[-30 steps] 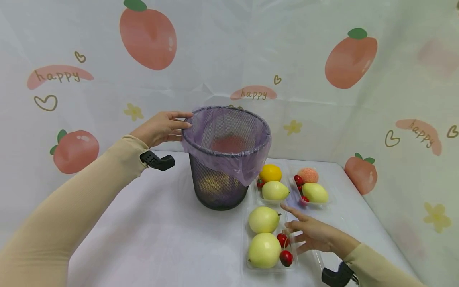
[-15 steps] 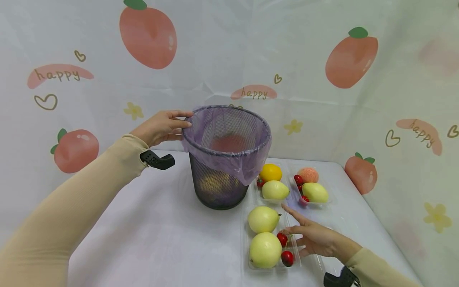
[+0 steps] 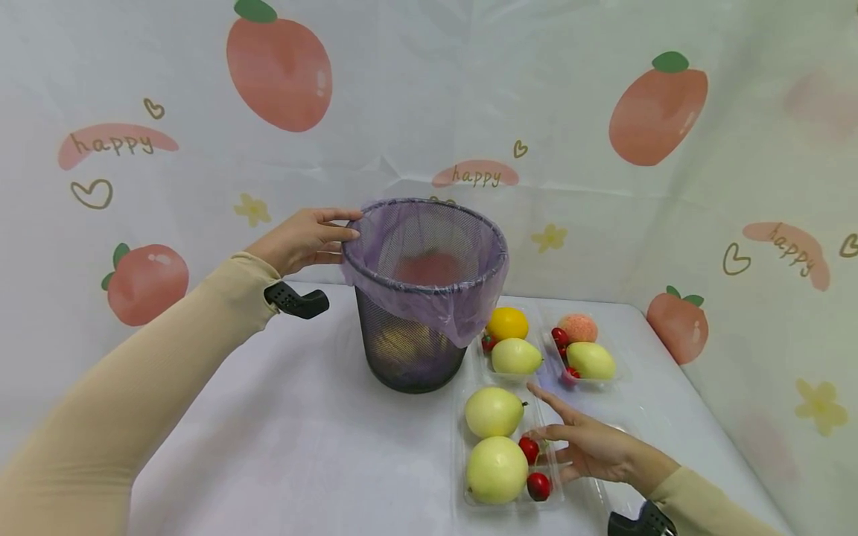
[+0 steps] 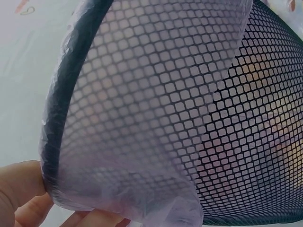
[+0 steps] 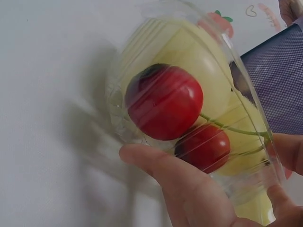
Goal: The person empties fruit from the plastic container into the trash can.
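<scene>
A black mesh bin (image 3: 415, 365) with a purple plastic liner (image 3: 462, 316) stands upright at centre. My left hand (image 3: 302, 240) grips its rim on the left side; the left wrist view shows the thumb against the rim and other fingers partly hidden by the liner. My right hand (image 3: 596, 450) holds the right side of a clear plastic tray (image 5: 258, 106), fingers spread along its wall. Inside that tray sit two pale yellow-green pears (image 3: 497, 470) and two red cherries (image 5: 164, 101) with green stems. Some right fingertips are hidden behind the tray.
Behind the held tray, one clear tray carries an orange fruit (image 3: 507, 324) and a pear (image 3: 516, 356). Another to its right has a pear (image 3: 591, 361), a peach-coloured round fruit (image 3: 579, 328) and small red fruits. A printed curtain (image 3: 375, 89) backs the white table (image 3: 302, 447).
My right hand has shifted slightly right and towards me. The near right part of the tray has moved a little with it, cherries included. My left hand keeps its hold on the bin.
</scene>
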A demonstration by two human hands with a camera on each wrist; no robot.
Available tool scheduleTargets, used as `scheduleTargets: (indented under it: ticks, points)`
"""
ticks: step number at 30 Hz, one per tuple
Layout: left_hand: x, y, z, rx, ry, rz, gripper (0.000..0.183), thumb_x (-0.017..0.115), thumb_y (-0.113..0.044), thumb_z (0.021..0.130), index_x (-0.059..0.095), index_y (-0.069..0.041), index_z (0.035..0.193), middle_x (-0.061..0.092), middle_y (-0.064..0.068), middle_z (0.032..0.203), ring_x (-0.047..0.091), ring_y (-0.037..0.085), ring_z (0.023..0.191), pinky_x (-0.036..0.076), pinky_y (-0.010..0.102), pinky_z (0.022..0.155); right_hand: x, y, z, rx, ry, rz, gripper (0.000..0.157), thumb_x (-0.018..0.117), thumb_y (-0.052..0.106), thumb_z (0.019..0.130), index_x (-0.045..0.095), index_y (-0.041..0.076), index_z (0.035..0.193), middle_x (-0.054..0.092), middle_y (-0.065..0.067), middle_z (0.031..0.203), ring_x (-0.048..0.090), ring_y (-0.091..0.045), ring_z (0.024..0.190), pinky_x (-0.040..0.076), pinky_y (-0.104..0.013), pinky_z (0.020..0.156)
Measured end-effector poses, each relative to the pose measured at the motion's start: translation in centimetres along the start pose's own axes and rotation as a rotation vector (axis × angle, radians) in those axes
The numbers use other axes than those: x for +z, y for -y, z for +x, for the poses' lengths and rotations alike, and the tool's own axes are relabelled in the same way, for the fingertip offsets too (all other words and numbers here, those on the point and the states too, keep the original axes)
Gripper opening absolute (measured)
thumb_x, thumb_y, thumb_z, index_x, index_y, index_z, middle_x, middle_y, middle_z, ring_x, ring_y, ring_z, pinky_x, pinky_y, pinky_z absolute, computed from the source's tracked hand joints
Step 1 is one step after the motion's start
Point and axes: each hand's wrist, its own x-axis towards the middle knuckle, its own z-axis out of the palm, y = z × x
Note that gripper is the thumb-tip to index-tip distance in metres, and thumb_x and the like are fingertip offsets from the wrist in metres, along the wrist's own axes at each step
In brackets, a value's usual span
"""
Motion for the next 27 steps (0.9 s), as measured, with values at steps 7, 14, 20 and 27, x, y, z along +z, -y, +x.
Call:
scheduleTargets:
  ticks: [7, 14, 20, 27]
  points:
    - [0.0, 0.0, 0.0, 0.008, 0.0, 0.002, 0.057, 0.056, -0.013, 0.099, 0.034, -0.013, 0.152, 0.035, 0.011, 0.152, 0.055, 0.019, 0.112, 0.053, 0.021, 0.083, -0.2, -0.4, -0.3, -0.003, 0.026, 0.004, 0.078, 0.043, 0.019, 0.103, -0.015, 0.032, 0.154, 0.004, -0.04, 0.15, 0.053, -0.039, 0.116, 0.058, -0.04, 0.079]
    - [0.1, 0.0, 0.1, -0.008, -0.008, -0.004, 0.057, 0.055, -0.014, 0.099, 0.034, -0.015, 0.152, 0.031, 0.01, 0.155, 0.048, 0.027, 0.126, 0.053, 0.019, 0.081, -0.6, 0.0, -1.1, -0.077, 0.099, 0.034, 0.072, 0.038, 0.019, 0.105, -0.013, 0.038, 0.153, 0.032, -0.024, 0.14, 0.052, -0.038, 0.119, 0.058, -0.038, 0.079]
    - [0.1, 0.0, 0.1, -0.012, -0.015, 0.007, 0.056, 0.055, -0.014, 0.1, 0.034, -0.015, 0.152, 0.031, 0.01, 0.155, 0.046, 0.029, 0.129, 0.053, 0.019, 0.08, -0.6, 1.1, -2.0, -0.133, 0.121, 0.022, 0.064, 0.033, 0.017, 0.106, 0.001, 0.048, 0.152, 0.043, -0.012, 0.131, 0.054, -0.033, 0.115, 0.058, -0.033, 0.076]
    - [0.1, 0.0, 0.1, -0.007, -0.021, 0.001, 0.056, 0.056, -0.014, 0.099, 0.035, -0.015, 0.151, 0.032, 0.011, 0.155, 0.045, 0.031, 0.131, 0.053, 0.019, 0.079, -1.0, 2.5, -3.3, -0.207, 0.142, 0.012, 0.063, 0.026, 0.015, 0.106, 0.0, 0.051, 0.151, 0.047, -0.006, 0.126, 0.06, -0.021, 0.101, 0.058, -0.036, 0.077]
